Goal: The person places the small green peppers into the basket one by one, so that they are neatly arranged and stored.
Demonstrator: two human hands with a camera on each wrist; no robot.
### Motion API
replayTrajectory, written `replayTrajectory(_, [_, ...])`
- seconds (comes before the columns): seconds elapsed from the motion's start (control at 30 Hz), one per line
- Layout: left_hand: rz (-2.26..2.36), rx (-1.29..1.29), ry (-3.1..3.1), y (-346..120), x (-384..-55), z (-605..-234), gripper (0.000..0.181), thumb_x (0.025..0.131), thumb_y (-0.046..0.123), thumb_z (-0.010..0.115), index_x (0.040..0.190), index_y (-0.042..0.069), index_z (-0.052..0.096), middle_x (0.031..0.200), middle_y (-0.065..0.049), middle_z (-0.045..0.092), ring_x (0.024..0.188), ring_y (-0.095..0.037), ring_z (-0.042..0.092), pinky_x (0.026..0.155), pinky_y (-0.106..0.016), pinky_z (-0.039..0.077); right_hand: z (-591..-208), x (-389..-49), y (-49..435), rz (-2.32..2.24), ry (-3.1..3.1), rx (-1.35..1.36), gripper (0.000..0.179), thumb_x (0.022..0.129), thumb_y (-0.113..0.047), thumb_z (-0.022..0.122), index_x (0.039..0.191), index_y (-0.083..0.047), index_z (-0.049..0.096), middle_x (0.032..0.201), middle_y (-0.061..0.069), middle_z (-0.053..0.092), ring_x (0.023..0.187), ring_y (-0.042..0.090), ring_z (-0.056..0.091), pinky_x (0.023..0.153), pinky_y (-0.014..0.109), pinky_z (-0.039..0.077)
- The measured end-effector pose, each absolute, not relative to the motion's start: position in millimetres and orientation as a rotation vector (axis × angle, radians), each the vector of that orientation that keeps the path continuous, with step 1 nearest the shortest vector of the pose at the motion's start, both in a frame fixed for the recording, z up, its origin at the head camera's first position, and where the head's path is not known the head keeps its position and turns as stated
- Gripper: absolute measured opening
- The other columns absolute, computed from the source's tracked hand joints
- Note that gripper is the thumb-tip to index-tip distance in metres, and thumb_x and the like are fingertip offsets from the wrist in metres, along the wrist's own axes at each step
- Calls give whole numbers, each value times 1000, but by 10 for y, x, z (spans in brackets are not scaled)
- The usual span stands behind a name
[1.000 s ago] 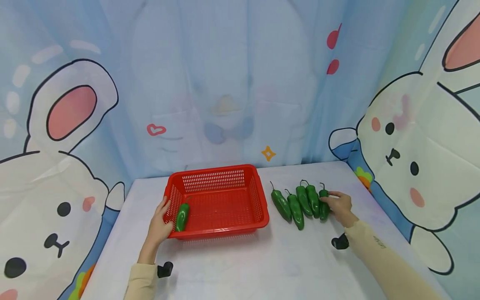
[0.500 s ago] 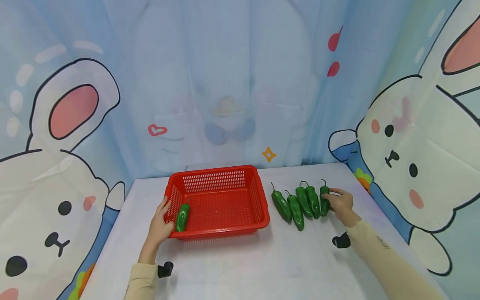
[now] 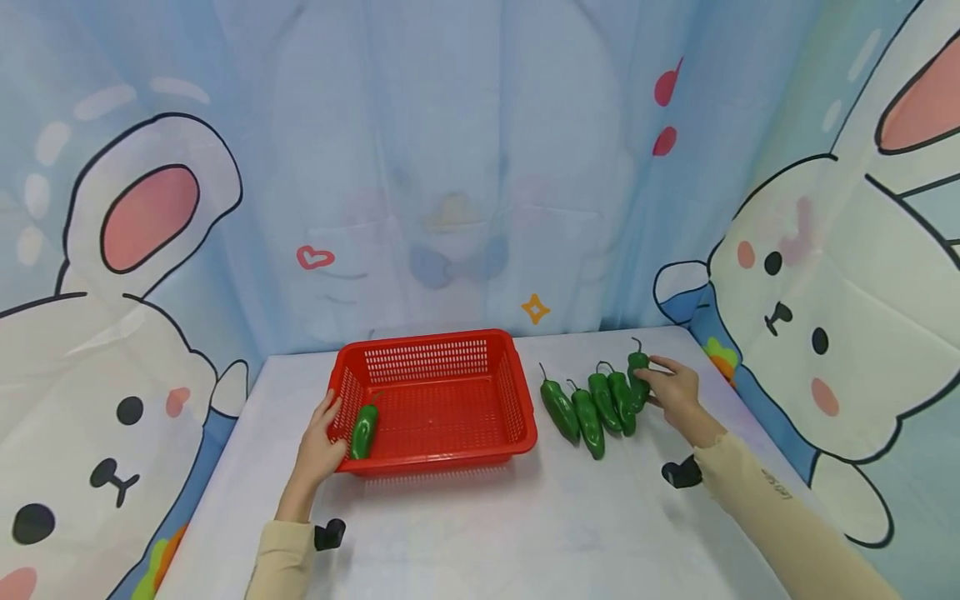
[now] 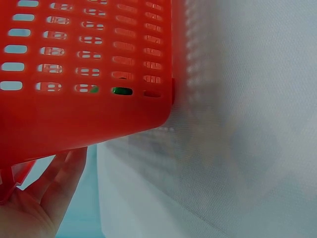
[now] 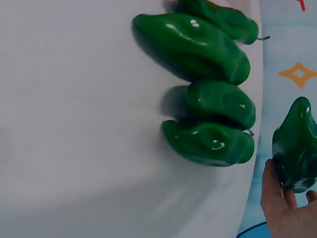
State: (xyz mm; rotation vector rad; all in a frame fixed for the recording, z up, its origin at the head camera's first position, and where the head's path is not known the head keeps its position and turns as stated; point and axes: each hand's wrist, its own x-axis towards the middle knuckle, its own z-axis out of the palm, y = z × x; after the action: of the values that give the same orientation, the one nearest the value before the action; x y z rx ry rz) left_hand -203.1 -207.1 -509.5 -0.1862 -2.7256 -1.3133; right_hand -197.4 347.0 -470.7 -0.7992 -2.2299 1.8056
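Note:
My left hand (image 3: 318, 446) grips the left end of a red perforated plastic basket (image 3: 431, 465); in the left wrist view its fingers (image 4: 67, 171) curl at the rim below the slotted wall (image 4: 74, 114). One green pepper (image 3: 364, 431) lies inside, near that end. At the right, my right hand (image 3: 675, 392) pinches another green pepper (image 3: 638, 367) by its side, stem pointing up and away. The right wrist view shows this held pepper (image 5: 297, 144) raised above the table. Several more green peppers (image 3: 588, 421) lie in a row between the basket and my right hand.
A white cloth covers the table (image 3: 487, 533). Behind it hangs a pale blue curtain (image 3: 450, 167) printed with rabbits, reaching round both sides. A black wrist camera sits under each sleeve (image 3: 750, 492).
My right hand has lifted the rightmost pepper from its place in the row and moved it slightly up and left. The left hand and basket have stayed put.

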Motion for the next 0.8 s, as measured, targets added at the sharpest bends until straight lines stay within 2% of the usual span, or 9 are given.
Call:
replayTrajectory(0.13, [-1314,-180,-2723,-2075,-2035,-5094,79,71,-9,50,149,-8,34,162,-16,21,147,-40,20,108,-59,32,-4637,-2006,3375,1814,-2229,-774,61,95,-15,59,150,-1,38,142,29,47,115,30,58,91,45,50])
replayTrajectory(0.23, [-1317,-176,-2723,-2073,-2041,-5090,79,72,-10,50,149,-8,33,162,-16,20,147,-40,20,107,-59,33,-4584,-2036,3294,1826,-2221,-751,59,95,-15,60,149,-2,40,140,28,49,98,17,63,85,38,55])
replayTrajectory(0.37, [-1330,-180,-2719,-2075,-2050,-5087,79,72,-11,50,149,-7,33,162,-15,20,147,-40,19,107,-59,33,-4496,-2053,3145,1859,-2216,-683,58,96,-15,59,149,-2,41,138,27,50,79,2,61,74,28,57])
replayTrajectory(0.6, [-1336,-197,-2704,-2082,-2080,-5118,80,69,-10,49,148,-8,34,162,-15,21,147,-37,20,111,-57,29,-4380,-2095,2863,1911,-2243,-568,58,96,-15,59,150,-4,40,134,22,51,79,3,59,71,25,54])
replayTrajectory(0.8, [-1347,-184,-2706,-2073,-2086,-5131,80,71,-10,50,149,-7,34,162,-14,21,147,-37,20,109,-57,30,-4312,-2139,2663,1963,-2237,-485,57,95,-13,61,148,-4,43,116,11,60,76,4,62,69,25,55])
